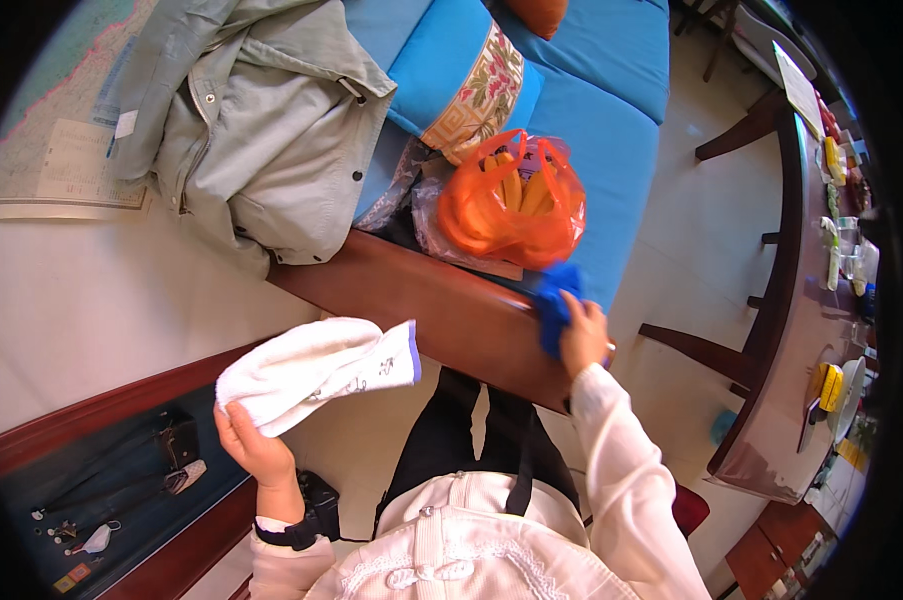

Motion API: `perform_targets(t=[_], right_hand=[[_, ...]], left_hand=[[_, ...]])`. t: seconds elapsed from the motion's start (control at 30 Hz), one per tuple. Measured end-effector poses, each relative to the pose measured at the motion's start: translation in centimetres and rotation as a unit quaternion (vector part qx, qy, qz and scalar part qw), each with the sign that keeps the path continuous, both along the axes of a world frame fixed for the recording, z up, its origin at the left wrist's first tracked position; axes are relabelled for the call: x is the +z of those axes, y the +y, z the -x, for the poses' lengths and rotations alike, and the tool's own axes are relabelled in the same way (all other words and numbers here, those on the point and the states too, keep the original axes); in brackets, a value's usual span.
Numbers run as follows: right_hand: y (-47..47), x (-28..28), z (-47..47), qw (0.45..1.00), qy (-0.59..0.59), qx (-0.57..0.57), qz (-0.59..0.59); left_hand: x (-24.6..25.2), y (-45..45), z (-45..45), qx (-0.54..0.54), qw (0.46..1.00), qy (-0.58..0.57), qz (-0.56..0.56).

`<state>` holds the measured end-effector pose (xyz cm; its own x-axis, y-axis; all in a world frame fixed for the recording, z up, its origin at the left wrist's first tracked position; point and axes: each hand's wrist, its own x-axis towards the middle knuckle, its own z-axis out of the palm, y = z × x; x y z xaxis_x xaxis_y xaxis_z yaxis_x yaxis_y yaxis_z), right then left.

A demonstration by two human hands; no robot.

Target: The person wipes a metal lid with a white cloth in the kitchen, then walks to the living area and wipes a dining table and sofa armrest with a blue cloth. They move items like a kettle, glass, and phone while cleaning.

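Observation:
My left hand (260, 450) grips one end of a white towel (309, 367) with a blue edge and dark markings; the towel hangs over the floor beside the sofa's wooden armrest. At the far end of that reddish-brown wooden armrest (421, 300), my right hand (585, 337) holds a blue cloth (558, 307), which is blurred, against or just above the wood. Just beyond the blue cloth, an orange plastic bag (511, 217) with bananas (522, 187) inside sits on the blue sofa cushion (601, 165).
A grey-green jacket (286, 142) drapes over the sofa's left part, near a patterned blue cushion (466, 82). At lower left is a low dark-topped table (128, 427) with small items. A long wooden table (789, 300) with dishes and containers stands at right.

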<state>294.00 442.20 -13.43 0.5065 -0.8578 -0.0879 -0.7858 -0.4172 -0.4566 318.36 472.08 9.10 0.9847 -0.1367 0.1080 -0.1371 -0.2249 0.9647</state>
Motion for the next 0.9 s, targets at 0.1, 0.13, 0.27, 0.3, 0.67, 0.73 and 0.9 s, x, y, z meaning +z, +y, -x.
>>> perform_targets(t=[0.1, 0.13, 0.27, 0.3, 0.67, 0.73, 0.9], right_hand=[[3.0, -0.1, -9.9, 0.990, -0.059, 0.119, -0.053], [4.1, -0.3, -12.5, 0.984, -0.082, 0.156, -0.016], [6.2, -2.3, -15.7, 0.986, -0.005, 0.165, 0.019], [5.8, -2.9, -14.7, 0.988, -0.020, 0.145, 0.041], [8.0, 2.1, 2.8, 0.984, 0.147, -0.058, -0.078], [8.3, 4.0, 1.0, 0.987, 0.145, -0.057, -0.027], [10.3, 10.9, -6.9, 0.981, -0.135, 0.061, -0.123]], left_hand=[[0.4, 0.2, -1.5, -0.047, 0.997, 0.044, -0.039], [0.6, 0.5, -1.7, -0.012, 0.985, 0.113, -0.127], [-1.2, 0.1, -3.5, -0.107, 0.989, 0.043, -0.094], [-1.3, 0.2, -4.2, -0.124, 0.988, 0.045, -0.087], [-1.3, -1.8, -9.5, -0.230, 0.961, 0.148, 0.030], [-0.9, -2.5, -9.6, -0.254, 0.952, 0.167, 0.040], [0.6, -3.3, -9.3, -0.329, 0.925, 0.184, 0.046]])
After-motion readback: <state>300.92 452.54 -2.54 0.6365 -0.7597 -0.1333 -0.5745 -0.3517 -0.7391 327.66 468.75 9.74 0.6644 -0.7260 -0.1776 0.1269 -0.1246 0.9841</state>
